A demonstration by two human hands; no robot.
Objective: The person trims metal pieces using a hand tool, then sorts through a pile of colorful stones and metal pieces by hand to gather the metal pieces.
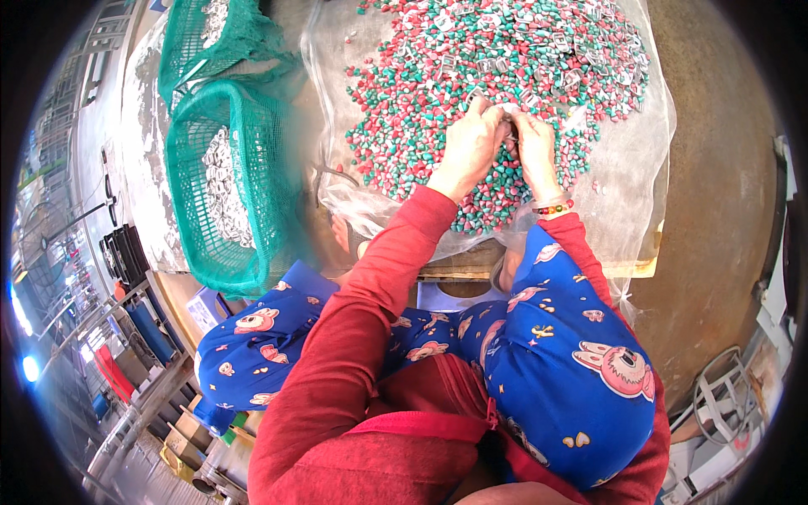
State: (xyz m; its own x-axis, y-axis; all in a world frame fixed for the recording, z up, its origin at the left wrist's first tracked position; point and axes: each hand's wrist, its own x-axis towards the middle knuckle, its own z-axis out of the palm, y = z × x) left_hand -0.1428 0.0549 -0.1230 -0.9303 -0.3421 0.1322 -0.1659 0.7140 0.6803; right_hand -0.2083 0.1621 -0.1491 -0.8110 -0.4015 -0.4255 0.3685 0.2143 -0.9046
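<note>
A wide heap of small pebble-like pieces (pixel 421 118) in red, green and white is spread out before me, with metal buckle-like frames (pixel 572 80) mixed through it. Over the middle of the heap, my left hand (pixel 471 147) has its fingers bent together. A small metal frame (pixel 475 94) shows at its fingertips; whether it is gripped is unclear. Close beside it on the right, my right hand (pixel 536 151) is closed too, fingertips turned toward the left hand. Something pale shows between the two hands, too small to name.
Translucent plastic sheeting (pixel 627 181) lies under the heap. At the left stands a green mesh-lined basket (pixel 268 181) holding silvery metal pieces (pixel 225 189). Behind it is another green basket (pixel 194 46) with similar pieces. A board edge (pixel 471 263) runs in front of my knees.
</note>
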